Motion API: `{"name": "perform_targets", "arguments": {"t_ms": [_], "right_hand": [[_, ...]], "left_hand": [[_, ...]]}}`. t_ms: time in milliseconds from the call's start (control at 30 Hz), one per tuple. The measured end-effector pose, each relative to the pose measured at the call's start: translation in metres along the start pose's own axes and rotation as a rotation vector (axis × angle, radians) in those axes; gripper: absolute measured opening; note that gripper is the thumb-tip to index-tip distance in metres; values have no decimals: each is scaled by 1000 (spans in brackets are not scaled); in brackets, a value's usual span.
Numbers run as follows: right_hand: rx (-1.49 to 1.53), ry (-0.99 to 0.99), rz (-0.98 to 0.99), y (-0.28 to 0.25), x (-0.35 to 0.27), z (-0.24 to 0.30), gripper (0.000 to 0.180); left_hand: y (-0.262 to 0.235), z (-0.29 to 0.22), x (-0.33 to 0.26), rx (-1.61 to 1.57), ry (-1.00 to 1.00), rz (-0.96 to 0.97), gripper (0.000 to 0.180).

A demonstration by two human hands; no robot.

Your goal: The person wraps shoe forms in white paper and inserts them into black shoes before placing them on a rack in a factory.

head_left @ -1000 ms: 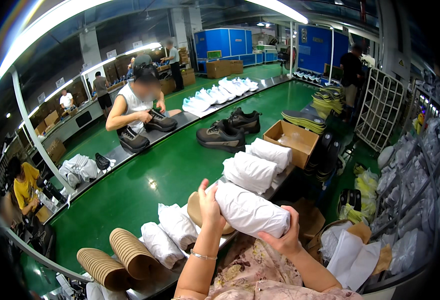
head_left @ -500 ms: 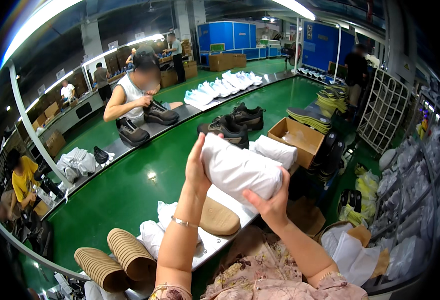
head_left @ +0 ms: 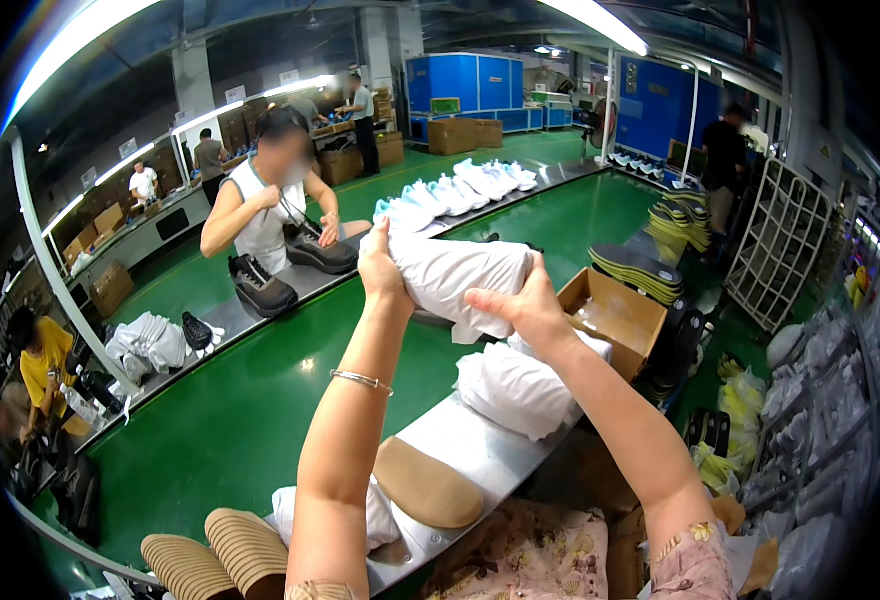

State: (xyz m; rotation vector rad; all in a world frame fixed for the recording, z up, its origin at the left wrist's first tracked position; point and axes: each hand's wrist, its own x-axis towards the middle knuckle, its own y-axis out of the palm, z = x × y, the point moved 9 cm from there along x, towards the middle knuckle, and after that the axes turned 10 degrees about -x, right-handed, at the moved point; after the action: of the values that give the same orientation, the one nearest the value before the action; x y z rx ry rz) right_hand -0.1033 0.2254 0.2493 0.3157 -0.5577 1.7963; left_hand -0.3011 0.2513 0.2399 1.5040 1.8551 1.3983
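Note:
Both my hands hold up a white paper-wrapped bundle [head_left: 452,278] above the green work surface. My left hand [head_left: 384,268] grips its left end, and my right hand [head_left: 522,303] is closed round its right end with the thumb across the front. What is inside the paper cannot be seen. Just below, another white wrapped bundle [head_left: 516,392] lies on the metal ledge [head_left: 468,436], beside an open cardboard box [head_left: 628,318]. Nearer me a flat brown shoe-shaped piece [head_left: 428,484] rests on the same ledge. Crumpled white material [head_left: 380,520] lies partly behind my left forearm.
Ribbed brown curved pieces [head_left: 182,566] stand at lower left. Across the green surface [head_left: 260,400], a person [head_left: 280,205] handles the lace of a dark shoe [head_left: 322,248]. White shoes [head_left: 460,190] line the far ledge. Stacked insoles [head_left: 636,272] and a wire rack [head_left: 778,240] are at right.
My hands have moved the held bundle farther away and slightly left. The white bundle beneath it has come into view, and the dark shoes behind are now mostly hidden. The person opposite pulls a lace up.

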Motion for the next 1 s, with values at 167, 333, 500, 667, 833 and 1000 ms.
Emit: {"name": "perform_targets", "arguments": {"t_ms": [167,333,500,667,833,1000], "right_hand": [[219,114,-83,2,22,-53,71],[408,85,-262,-33,34,-89,52],[446,163,-370,-28,30,-124,49],[577,226,-325,-3,19,-125,30],[675,289,-335,-2,20,-129,25],[522,250,-495,-76,40,-145,28]], "left_hand": [[-60,28,34,232,-27,-189,64],[-91,69,-8,570,-203,-384,42],[-39,143,-36,334,-350,151,10],[-37,135,-28,486,-18,155,7],[-54,133,-26,764,60,88,6],[-79,127,-7,1163,191,129,20]]}}
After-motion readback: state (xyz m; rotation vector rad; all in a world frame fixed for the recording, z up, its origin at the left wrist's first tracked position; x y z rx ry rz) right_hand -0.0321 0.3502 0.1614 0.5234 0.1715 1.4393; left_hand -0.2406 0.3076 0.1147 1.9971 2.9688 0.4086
